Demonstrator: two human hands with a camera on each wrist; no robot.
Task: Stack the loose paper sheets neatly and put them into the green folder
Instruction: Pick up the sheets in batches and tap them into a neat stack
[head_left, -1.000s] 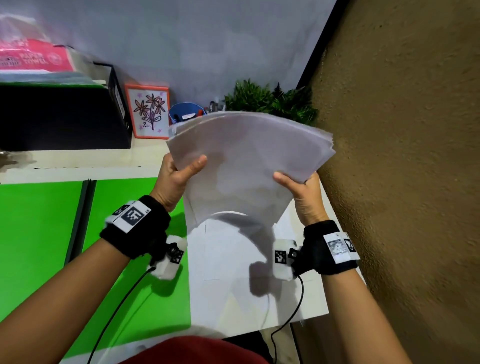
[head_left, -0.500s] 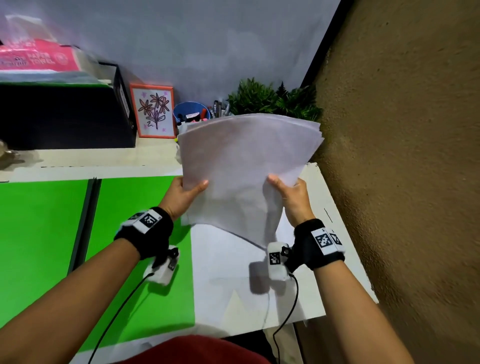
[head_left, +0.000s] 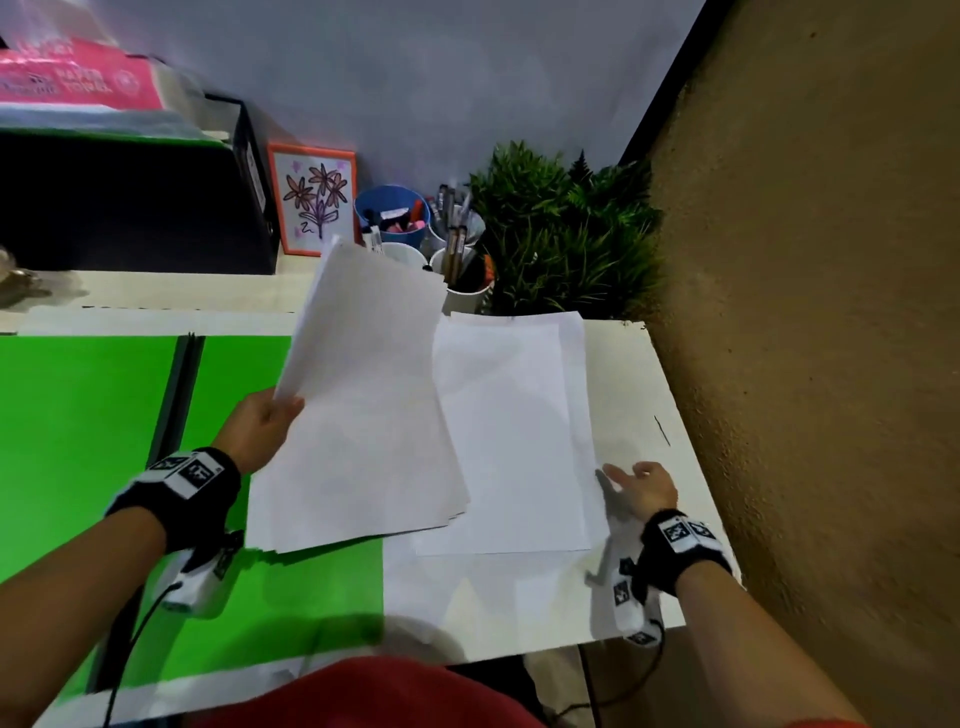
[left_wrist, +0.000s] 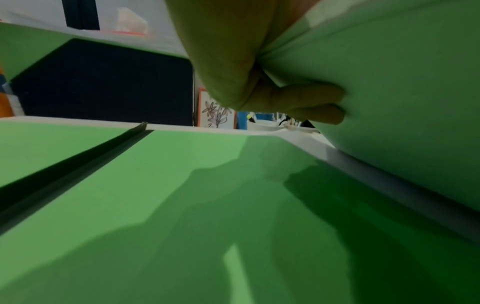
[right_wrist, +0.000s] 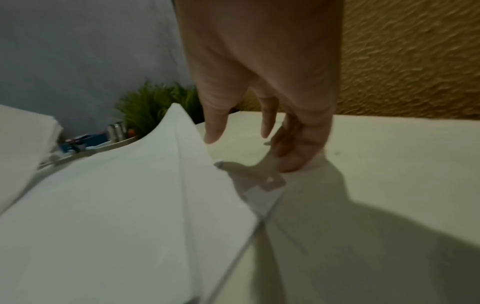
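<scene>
My left hand (head_left: 265, 421) grips the left edge of a stack of white paper sheets (head_left: 363, 415), held tilted above the open green folder (head_left: 88, 441) and the table. The left wrist view shows the same left hand (left_wrist: 285, 98) with its fingers curled under the stack (left_wrist: 402, 82). More loose sheets (head_left: 514, 441) lie flat on the white table, to the right of the stack. My right hand (head_left: 639, 486) is down at their right edge with fingers relaxed and holds nothing; in the right wrist view its fingertips (right_wrist: 262, 131) hang just above the table beside the sheets (right_wrist: 130, 205).
Pen cups (head_left: 462, 291), a blue cup (head_left: 392, 215), a framed flower picture (head_left: 314, 200) and a green plant (head_left: 561, 234) stand at the back. A black box (head_left: 130, 208) sits back left. A textured brown wall (head_left: 805, 312) runs along the table's right edge.
The right hand let go of the stack and dropped to the table by the loose sheets. The left hand lowered the stack and swung it left over the folder.
</scene>
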